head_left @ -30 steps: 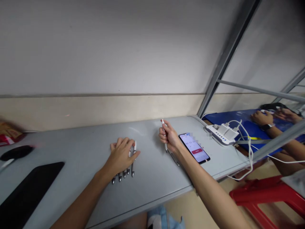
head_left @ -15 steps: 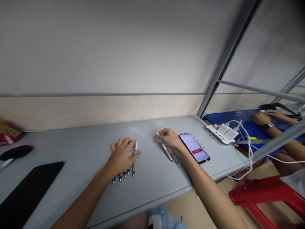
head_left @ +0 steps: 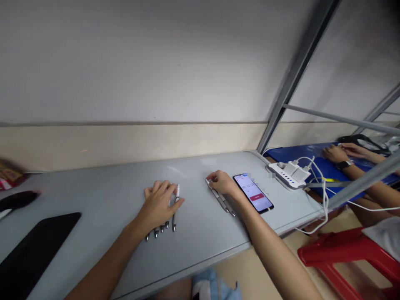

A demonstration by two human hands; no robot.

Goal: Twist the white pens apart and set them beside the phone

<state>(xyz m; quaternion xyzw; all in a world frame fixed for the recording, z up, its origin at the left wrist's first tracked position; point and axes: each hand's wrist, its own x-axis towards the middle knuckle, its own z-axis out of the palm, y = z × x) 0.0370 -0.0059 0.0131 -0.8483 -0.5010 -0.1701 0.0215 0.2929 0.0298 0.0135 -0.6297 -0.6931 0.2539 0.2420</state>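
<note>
Left hand (head_left: 159,204) lies flat and loose, pinning the pen row (head_left: 174,214) to the table (head_left: 109,196). Right hand (head_left: 222,183) pinches the top of a pen (head_left: 221,202) at the phone's (head_left: 253,193) 9 o'clock. Best to lay it parallel to the second pen (head_left: 231,212), tips aligned.

L hand (head_left: 158,203) lies over the row of pens (head_left: 174,216), so only the tips & one white top show; can't count them for sure. R hand (head_left: 222,182) hides the tops of 2 pens (head_left: 223,204); can't tell if it pinches one or just touches. Phone (head_left: 253,193) words too small to read. Black pad (head_left: 34,246), dark thing (head_left: 15,200) & red packet (head_left: 8,178) are cut by the left edge, the last 2 blurry. Red stool (head_left: 340,258) cut at the right. Other person's hands (head_left: 335,153) are small, arms partly behind a metal bar (head_left: 359,183).
</note>
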